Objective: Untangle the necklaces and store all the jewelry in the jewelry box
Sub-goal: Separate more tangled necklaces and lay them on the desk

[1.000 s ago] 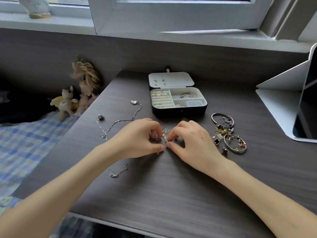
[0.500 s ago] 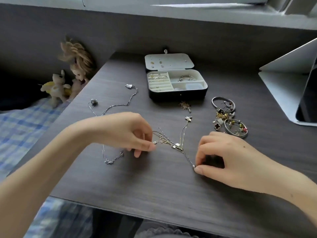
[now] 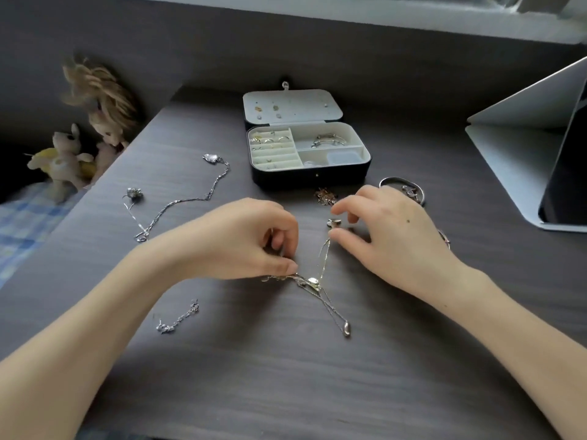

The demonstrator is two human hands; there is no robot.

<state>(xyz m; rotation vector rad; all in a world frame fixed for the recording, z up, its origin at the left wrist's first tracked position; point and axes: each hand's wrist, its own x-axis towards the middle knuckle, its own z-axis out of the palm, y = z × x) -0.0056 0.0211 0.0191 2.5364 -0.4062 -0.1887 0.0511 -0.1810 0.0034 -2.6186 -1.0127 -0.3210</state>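
Note:
A knot of thin tangled necklaces [image 3: 313, 284] lies on the dark desk [image 3: 286, 376] in the middle of the head view. One chain runs down to a drop pendant [image 3: 347, 329]. My left hand [image 3: 251, 239] pinches the tangle's left end with thumb and fingertips. My right hand [image 3: 390, 236] hovers to the right, fingers loosely curled around a small pendant [image 3: 334, 222]; a chain runs up toward its thumb, whether it is gripped I cannot tell. The open jewelry box [image 3: 309, 179] stands behind, holding rings and a bracelet.
A long silver necklace [image 3: 187, 201] lies spread at the left, a short chain [image 3: 178, 319] near the front. Bangles [image 3: 403, 187] and a gold piece [image 3: 325, 195] sit by the box. A tablet in a stand [image 3: 540, 147] is at the right; plush toys [image 3: 82, 144] at the left.
My right hand let go of the chain end with the drop pendant and moved up toward the box. My left hand stayed on the tangle. The camera tilted further down.

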